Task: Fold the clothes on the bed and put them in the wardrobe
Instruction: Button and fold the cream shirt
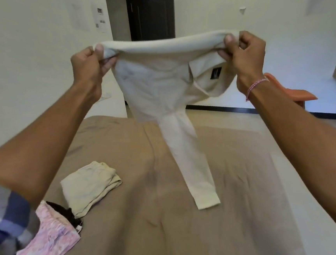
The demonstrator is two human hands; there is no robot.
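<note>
At the lower left edge of the bed (239, 182) lies a pink patterned garment (45, 241), unfolded, with a dark item (66, 214) partly tucked against it; both are judged to be awaiting attention. Just beyond them a beige garment (90, 185) rests on the cover, folded into a compact square, apparently set aside as finished work. The left hand (89, 67) is raised above the bed, fingers and thumb curled, pinching the left end of the cream shirt (159, 83). The shirt is stretched between both hands along its doubled-over top edge, with collar and dark label facing the person. Its body hangs clear of the bed, while one sleeve (190, 166) trails down so the cuff lies on the cover. This hold is judged to let the cloth hang straight before it is laid down for folding. The right hand (244, 57), a cord bracelet (256, 86) at its wrist, pinches the right end likewise. An orange chair (294, 94) stands behind it. No wardrobe can be identified with certainty.
</note>
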